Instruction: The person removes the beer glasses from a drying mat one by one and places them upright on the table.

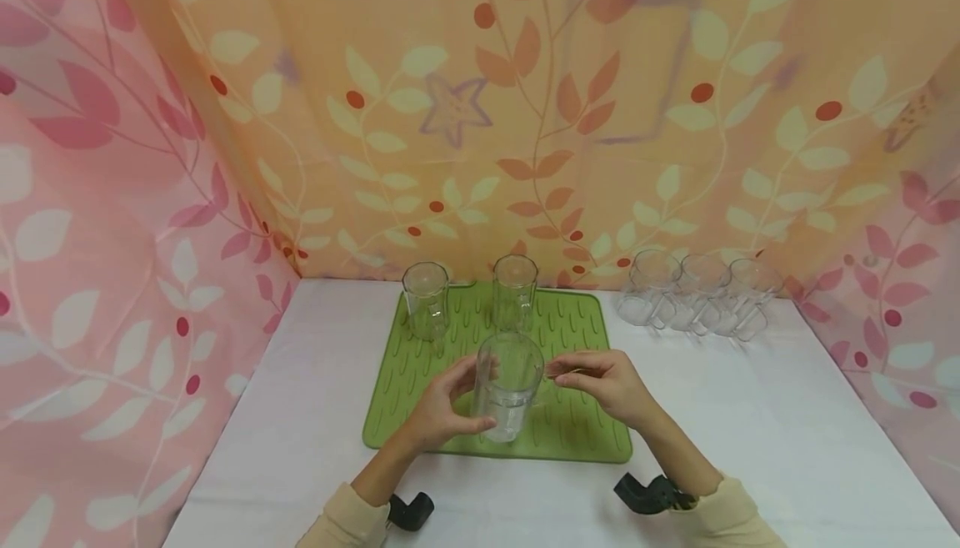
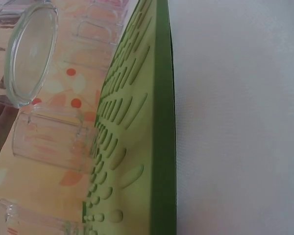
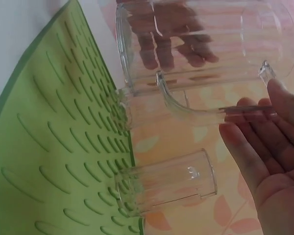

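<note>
A clear glass mug (image 1: 510,402) is held upright above the green drying mat (image 1: 577,435); in the left wrist view its round base hangs apart from the mat. My left hand (image 1: 446,408) grips the mug's body from the left, thumb at the front and fingers behind, seen through the glass in the right wrist view. On the other side, my right hand (image 1: 611,383) pinches the mug's handle (image 3: 206,116) between thumb and fingers. Two more clear mugs stand at the mat's back: one at left (image 1: 426,302), one near the middle (image 1: 514,294).
Three clear glass mugs (image 1: 703,294) stand close together at the back right of the white table (image 1: 292,448), off the mat. A patterned orange curtain (image 1: 450,156) rises behind the table, with pink ones (image 1: 90,281) on both sides.
</note>
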### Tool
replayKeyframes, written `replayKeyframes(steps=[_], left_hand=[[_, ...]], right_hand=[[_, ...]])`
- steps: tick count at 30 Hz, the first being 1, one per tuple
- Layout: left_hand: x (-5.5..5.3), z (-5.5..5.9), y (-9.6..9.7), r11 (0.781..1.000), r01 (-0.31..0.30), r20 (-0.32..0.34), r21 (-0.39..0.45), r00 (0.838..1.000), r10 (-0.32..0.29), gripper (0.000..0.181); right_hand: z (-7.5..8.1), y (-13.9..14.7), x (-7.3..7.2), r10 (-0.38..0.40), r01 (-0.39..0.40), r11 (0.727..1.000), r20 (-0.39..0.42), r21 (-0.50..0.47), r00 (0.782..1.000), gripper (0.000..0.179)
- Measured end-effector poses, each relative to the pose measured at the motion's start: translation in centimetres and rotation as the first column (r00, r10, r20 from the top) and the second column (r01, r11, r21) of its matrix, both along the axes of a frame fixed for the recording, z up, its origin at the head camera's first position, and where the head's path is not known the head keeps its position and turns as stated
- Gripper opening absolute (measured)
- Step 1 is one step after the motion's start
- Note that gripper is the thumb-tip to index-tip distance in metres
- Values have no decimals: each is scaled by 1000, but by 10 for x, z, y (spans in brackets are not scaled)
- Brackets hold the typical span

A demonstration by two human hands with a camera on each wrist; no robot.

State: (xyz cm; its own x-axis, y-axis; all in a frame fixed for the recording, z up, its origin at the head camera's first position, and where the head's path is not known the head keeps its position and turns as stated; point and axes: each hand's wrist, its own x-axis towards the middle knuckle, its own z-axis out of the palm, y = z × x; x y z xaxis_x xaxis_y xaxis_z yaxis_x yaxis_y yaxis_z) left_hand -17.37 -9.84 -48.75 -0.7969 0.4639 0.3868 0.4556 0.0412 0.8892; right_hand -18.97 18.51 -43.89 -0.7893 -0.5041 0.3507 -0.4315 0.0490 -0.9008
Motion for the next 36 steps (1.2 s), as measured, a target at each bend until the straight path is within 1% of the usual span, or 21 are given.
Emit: replayKeyframes(steps=[4, 7, 12, 17, 19, 22, 27, 31, 36], left_hand=[[0, 1, 2, 1000, 19, 52, -12, 998, -19, 74], [0, 1, 3, 999, 34, 78, -18, 996, -32, 74], [2, 0, 4, 999, 37, 94, -35, 995, -33, 74], [2, 0, 3, 999, 29, 108, -40, 994, -24, 70], [2, 0, 2, 999, 23, 118, -41, 993, -18, 68], [2, -1, 0, 999, 10, 116, -52, 993, -4, 66], [2, -5, -2, 999, -4, 124, -48, 992, 10, 64], [1, -10, -5, 999, -23, 135, -35, 990, 27, 64], [3, -11, -11, 998, -59, 141, -35, 988, 63, 61]], right_hand=[[0, 2, 1, -20, 20, 1000, 5, 14, 1000, 25], [0, 5, 2, -27, 27, 1000, 11, 14, 1000, 26], [-1, 7, 3, -31, 31, 999, 9, 11, 999, 24], [-1, 9, 4, -85, 86, 996, -23, 34, 996, 22], [0, 10, 4, -122, 124, 991, -42, 50, 992, 22], [1, 12, 4, -161, 165, 984, -55, 62, 985, 21], [1, 15, 5, -224, 227, 971, -50, 74, 973, 22], [1, 17, 5, -285, 289, 954, -64, 81, 957, 21], [0, 23, 3, -351, 359, 931, -98, 72, 931, 17]])
